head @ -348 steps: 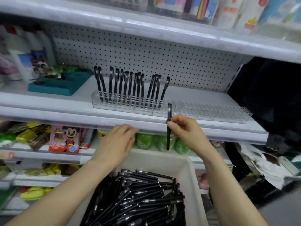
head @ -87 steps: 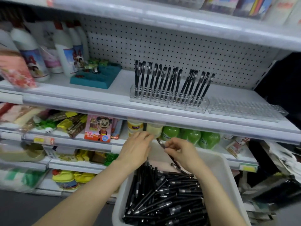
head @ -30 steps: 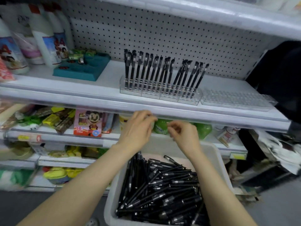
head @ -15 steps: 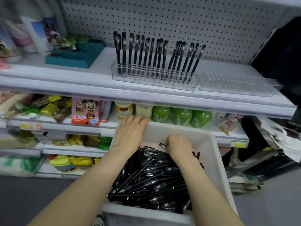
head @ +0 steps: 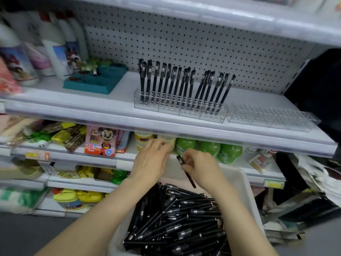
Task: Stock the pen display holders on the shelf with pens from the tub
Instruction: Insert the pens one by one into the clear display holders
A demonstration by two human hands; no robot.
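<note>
Fingers around slim black pen

It was a shop: tiered white shelves with price-label rails backed by pegboard, packaged toys below, and bottles left of the pen display holders.

Pink cartoon box, lower shelf, left of the fingers of the left hand: "18", "Color" beneath it, lower left corner. Green bottles just above the fingers of the right hand: label print blurred. Yellow price tag far right: unreadable.
</note>
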